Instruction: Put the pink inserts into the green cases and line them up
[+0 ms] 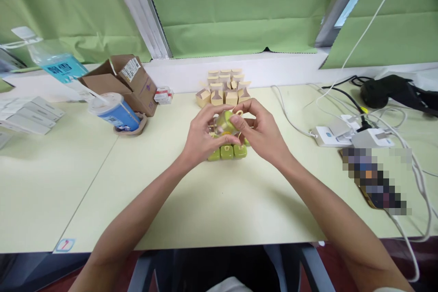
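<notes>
Above the middle of the table, both my hands are closed around a small green container [224, 122] with a clear, shiny side and a thin yellow loop. My left hand [201, 136] grips its clear side, thumb below and fingers above. From the right, my right hand [260, 131] pinches the green part near the loop. Fingers hide much of the container. Just beneath the hands, several green rounded cases [226, 151] with pale emblems sit in rows on the table, partly covered. Behind my hands stand several small pale-yellow boxes [216, 96] with their flaps up.
On the left are a cardboard box [132, 84], a blue cup [114, 110], a bottle with a blue label [61, 66] and several white boxes [29, 114]. On the right lie a power strip [352, 137], loose cables and a pixelated flat object [374, 180]. The table's front edge runs below my forearms.
</notes>
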Available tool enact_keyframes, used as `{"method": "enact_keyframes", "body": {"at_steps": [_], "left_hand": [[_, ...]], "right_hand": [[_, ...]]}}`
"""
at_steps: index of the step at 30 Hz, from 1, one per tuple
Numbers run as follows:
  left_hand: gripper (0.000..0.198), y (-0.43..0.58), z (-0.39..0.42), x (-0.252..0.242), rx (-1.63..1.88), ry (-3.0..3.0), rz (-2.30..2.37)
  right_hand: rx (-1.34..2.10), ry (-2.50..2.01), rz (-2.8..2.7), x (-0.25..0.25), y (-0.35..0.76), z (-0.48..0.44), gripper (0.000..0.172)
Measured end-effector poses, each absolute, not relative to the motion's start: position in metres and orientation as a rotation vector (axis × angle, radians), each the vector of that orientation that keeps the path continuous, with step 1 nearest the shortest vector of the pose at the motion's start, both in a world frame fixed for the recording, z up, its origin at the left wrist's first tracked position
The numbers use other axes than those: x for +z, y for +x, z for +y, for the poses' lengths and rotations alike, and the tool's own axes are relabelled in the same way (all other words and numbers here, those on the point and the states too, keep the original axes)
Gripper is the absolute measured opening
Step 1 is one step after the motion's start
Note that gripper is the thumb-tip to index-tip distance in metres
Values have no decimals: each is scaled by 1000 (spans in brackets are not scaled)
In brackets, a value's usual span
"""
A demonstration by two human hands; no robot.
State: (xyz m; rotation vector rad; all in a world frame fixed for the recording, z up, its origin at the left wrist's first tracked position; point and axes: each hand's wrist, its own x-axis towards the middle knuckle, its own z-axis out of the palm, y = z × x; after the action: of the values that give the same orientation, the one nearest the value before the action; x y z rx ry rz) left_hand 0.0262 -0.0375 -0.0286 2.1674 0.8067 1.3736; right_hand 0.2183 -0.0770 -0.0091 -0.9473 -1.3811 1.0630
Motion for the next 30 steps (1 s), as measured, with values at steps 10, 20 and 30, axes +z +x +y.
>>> {"method": "enact_keyframes", "body": {"at_steps": [10,20,30], "left_hand": [[58,-50,71,-67,1235,1600,1436],[75,-58,85,-106,1050,1451,1354],[55,-49,83,-111,1136,1412,1337]], "right_hand": [[610,-1224,-1437,-11,277,-36,26],[679,-1710,-1422,-96,305,25,34],[743,-1721,-1482,-103,305,25,45]]}}
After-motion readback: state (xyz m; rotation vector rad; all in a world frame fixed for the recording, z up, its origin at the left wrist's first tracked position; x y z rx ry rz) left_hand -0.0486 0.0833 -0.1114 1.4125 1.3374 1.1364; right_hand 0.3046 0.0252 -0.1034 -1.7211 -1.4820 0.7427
